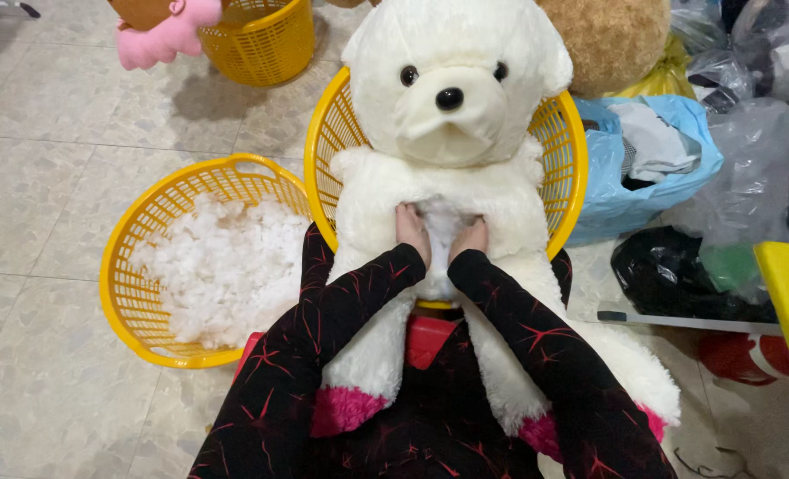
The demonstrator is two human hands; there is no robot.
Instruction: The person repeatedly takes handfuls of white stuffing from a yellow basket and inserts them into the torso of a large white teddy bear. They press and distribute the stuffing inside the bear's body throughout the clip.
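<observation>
Both grips, left hand (411, 232) and right hand (471, 238), seem closed on stuffing inside the bear's (448, 191) belly, which lies on the lap against a basket (572, 151). Hard pushing could tear the seam.

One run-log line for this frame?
left hand: in white teddy bear belly opening | right hand: same | yellow basket of stuffing: beside

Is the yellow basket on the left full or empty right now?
Partly full. The yellow basket on the floor holds a heap of white stuffing that covers its bottom and reaches near the rim on the side by the plush bear.
</observation>
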